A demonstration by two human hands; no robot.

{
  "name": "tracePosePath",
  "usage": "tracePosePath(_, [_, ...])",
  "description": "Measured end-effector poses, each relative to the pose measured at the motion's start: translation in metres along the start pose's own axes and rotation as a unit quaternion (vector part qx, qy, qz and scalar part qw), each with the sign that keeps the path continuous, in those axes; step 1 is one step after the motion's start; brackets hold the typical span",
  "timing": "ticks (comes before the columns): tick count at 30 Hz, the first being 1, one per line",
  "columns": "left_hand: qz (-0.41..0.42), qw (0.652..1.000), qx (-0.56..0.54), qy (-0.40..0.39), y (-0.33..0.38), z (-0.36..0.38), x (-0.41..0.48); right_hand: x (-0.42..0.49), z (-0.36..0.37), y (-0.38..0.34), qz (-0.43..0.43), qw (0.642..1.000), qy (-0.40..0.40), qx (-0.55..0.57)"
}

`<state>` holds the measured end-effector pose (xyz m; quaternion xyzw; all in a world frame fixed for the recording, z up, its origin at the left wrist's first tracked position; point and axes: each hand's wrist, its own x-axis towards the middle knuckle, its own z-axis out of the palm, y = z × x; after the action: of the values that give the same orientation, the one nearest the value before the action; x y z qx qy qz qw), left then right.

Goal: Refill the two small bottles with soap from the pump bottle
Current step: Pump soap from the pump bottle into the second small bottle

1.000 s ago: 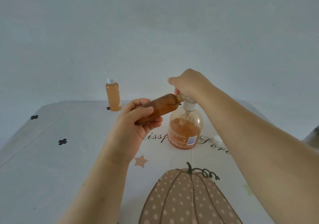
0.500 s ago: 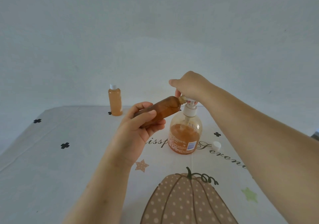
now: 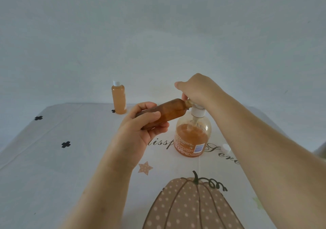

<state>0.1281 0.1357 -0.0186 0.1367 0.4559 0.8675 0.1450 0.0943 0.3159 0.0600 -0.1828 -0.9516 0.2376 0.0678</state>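
- Tablecloth (image 3: 44, 167) with a dotted pumpkin, stars, black flowers and script lettering covers the table.
- Capped small bottle (image 3: 119, 99), filled with orange soap nearly to its neck, stands upright at the far edge, left of the middle and well apart from both hands.
- Loose white cap (image 3: 226, 148) lies on the cloth to the right of the pump bottle (image 3: 193, 137), partly hidden behind the right forearm.
- The pump bottle stands upright near the middle of the table, about half full of orange soap.
- Left hand (image 3: 139, 131) reaches in from the near edge and grips the open small bottle (image 3: 164, 113) round its lower body, thumb on top and fingers curled beneath.
- That bottle is held in the air, tilted almost flat, with its mouth up against the pump's spout.
- Right hand (image 3: 197, 89) comes from the near right corner, back upward, its fingers bent down over the pump head and grasping it.
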Motion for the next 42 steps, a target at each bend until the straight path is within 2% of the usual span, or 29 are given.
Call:
tracePosePath(14, [0.001, 1.0, -0.01, -0.013, 0.0, 0.003, -0.002, -0.003, -0.005, -0.004, 0.014, 1.0, 0.004, 0.006])
tracePosePath(22, [0.011, 0.999, -0.03, -0.031, 0.001, 0.004, -0.005, -0.011, -0.02, -0.011, 0.011, 1.0, -0.026, 0.013])
tracePosePath(32, [0.003, 1.0, -0.017, -0.012, 0.002, 0.0, -0.003, -0.008, -0.009, -0.011, 0.016, 0.999, 0.033, -0.036])
tracePosePath(42, [-0.022, 0.999, -0.029, -0.012, -0.004, -0.004, 0.002, -0.002, 0.0, -0.002, 0.018, 0.999, 0.027, -0.015])
